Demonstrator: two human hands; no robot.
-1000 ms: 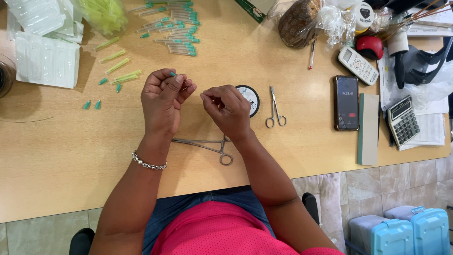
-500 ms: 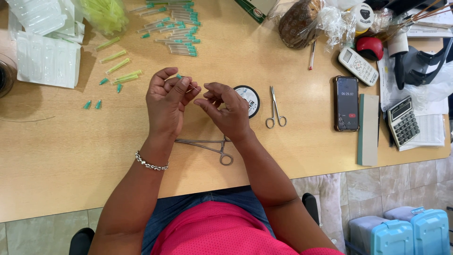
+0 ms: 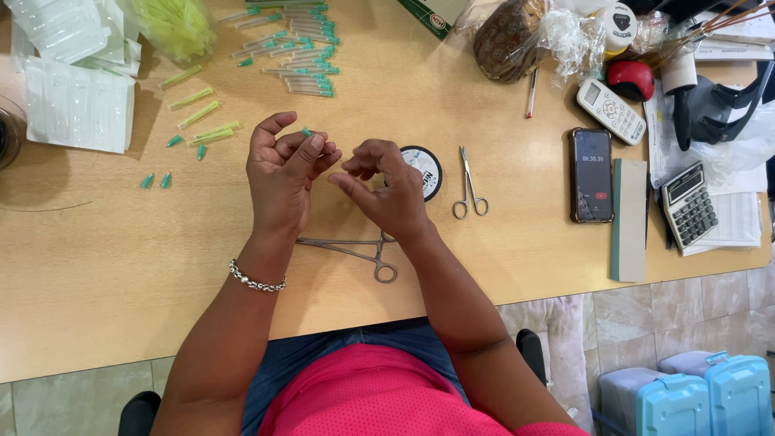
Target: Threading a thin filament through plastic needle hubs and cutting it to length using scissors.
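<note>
A small green-tipped needle piece [image 3: 307,133] is pinched in the left hand [image 3: 282,173], fingers curled narrow around it. The right hand [image 3: 387,190] is held just beside it, fingertips drawn together; whether anything is gripped can't be told. White packets [image 3: 77,105] are stacked at 10 o'clock, a yellow-green bag [image 3: 173,24] at 11. Forceps [image 3: 355,250] are left near the bench [image 3: 121,266] front edge; bare wood is seen at 8 o'clock.

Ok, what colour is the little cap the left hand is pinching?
Green, a teal shade: the cap peeks above the left hand fingertips, seen in the head view.
</note>
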